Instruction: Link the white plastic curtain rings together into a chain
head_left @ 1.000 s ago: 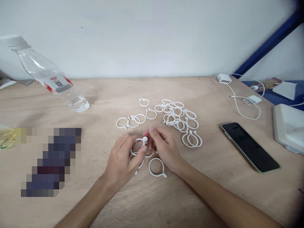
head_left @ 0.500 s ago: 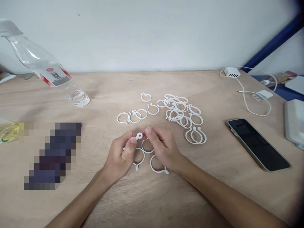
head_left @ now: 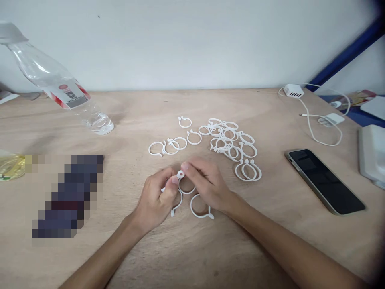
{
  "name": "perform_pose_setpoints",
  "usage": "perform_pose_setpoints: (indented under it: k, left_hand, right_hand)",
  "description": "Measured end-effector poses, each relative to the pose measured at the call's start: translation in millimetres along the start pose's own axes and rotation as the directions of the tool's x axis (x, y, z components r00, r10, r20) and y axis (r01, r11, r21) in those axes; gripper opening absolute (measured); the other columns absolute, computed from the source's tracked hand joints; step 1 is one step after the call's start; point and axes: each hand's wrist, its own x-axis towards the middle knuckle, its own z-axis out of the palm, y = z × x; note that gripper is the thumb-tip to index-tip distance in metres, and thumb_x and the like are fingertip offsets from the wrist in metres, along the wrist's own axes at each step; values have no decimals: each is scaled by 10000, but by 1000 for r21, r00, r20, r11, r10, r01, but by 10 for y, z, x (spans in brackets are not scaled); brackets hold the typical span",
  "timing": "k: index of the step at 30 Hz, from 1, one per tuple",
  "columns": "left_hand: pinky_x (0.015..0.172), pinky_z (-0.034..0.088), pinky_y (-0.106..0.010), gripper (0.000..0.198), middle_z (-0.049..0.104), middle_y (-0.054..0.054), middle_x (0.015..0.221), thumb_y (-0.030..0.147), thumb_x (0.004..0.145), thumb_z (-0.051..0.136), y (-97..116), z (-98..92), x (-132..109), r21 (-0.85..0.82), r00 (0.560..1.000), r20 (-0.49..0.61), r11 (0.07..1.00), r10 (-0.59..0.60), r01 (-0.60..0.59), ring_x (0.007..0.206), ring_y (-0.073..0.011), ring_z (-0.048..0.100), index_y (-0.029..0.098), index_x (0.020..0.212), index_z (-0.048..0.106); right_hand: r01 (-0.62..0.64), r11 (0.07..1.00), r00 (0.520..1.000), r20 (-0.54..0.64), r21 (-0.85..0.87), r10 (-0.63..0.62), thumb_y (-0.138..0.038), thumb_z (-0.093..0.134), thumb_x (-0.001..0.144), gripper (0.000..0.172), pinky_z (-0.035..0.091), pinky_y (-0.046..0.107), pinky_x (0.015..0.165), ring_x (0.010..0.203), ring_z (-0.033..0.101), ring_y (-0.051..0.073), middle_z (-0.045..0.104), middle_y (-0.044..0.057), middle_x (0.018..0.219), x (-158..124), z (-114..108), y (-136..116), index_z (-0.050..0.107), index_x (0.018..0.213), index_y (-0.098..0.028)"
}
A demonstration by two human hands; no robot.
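Note:
Both hands meet over the middle of the wooden table (head_left: pixel 186 253). My left hand (head_left: pixel 156 200) and my right hand (head_left: pixel 206 184) pinch one white plastic ring (head_left: pixel 180 175) between thumbs and fingertips, its small eyelet showing between them. Under the hands lie linked white rings (head_left: pixel 200 208), partly hidden by the fingers. Beyond the hands, a pile of several loose white rings (head_left: pixel 231 146) lies on the table, and a few more rings (head_left: pixel 168 146) lie to its left.
A clear water bottle (head_left: pixel 57 88) leans at the far left. A dark phone (head_left: pixel 326 180) lies face up at the right. A white charger with cable (head_left: pixel 313 120) sits at the far right, beside a white tray (head_left: pixel 373 152). A blurred-out patch (head_left: pixel 67 194) covers something at the left.
The hands have closed in on each other around the ring's eyelet and shifted slightly right. The view has dropped a little since the earliest frame.

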Motion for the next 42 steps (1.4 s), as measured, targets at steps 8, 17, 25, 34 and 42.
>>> perform_pose_setpoints:
  k: [8, 17, 25, 34, 42]
  left_hand:
    - [536, 332, -247, 344, 417, 43, 574, 405, 904, 358, 17, 3, 29, 33, 996, -89, 999, 0, 3, 549, -119, 417, 199, 633, 403]
    - [704, 436, -330, 163, 574, -20, 705, 265, 816, 472, 70, 14, 54, 176, 988, -132, 983, 84, -60, 734, -187, 547, 174, 725, 572]
    - [856, 444, -407, 205, 655, -73, 940, 300, 871, 504, -1, 1, 45, 114, 983, -135, 987, 125, -110, 958, -238, 550, 183, 948, 653]
    - [747, 461, -296, 268, 634, -30, 808, 353, 947, 438, 11, -1, 35, -135, 978, -207, 989, 29, -58, 795, -172, 584, 182, 826, 606]
    - [709, 412, -332, 185, 594, -29, 715, 267, 929, 457, 22, -31, -5, 59, 942, -130, 951, 308, -303, 725, -181, 518, 202, 799, 572]
  right_hand:
    - [51, 785, 999, 23, -617, -47, -224, 499, 903, 246, 432, 374, 864, 965, 561, 232, 629, 102, 1029, 393, -78, 219, 643, 1098, -185]
    - [-10, 911, 991, -127, -411, -46, -268, 487, 917, 187, 442, 319, 738, 772, 566, 186, 634, 50, 812, 320, -81, 126, 652, 912, -178]
    - [-252, 950, 948, -151, 182, 281, -388, 519, 904, 219, 437, 274, 638, 677, 564, 150, 643, 13, 733, -137, -45, -174, 622, 880, -196]
    - [-318, 881, 935, -41, 350, 353, -392, 542, 868, 236, 444, 255, 629, 671, 543, 134, 602, 4, 718, -202, 31, -198, 654, 900, -187]
    - [-294, 912, 923, -164, 285, 348, -452, 539, 880, 314, 383, 242, 554, 597, 464, 114, 528, -18, 635, -192, 7, -169, 662, 781, -180]
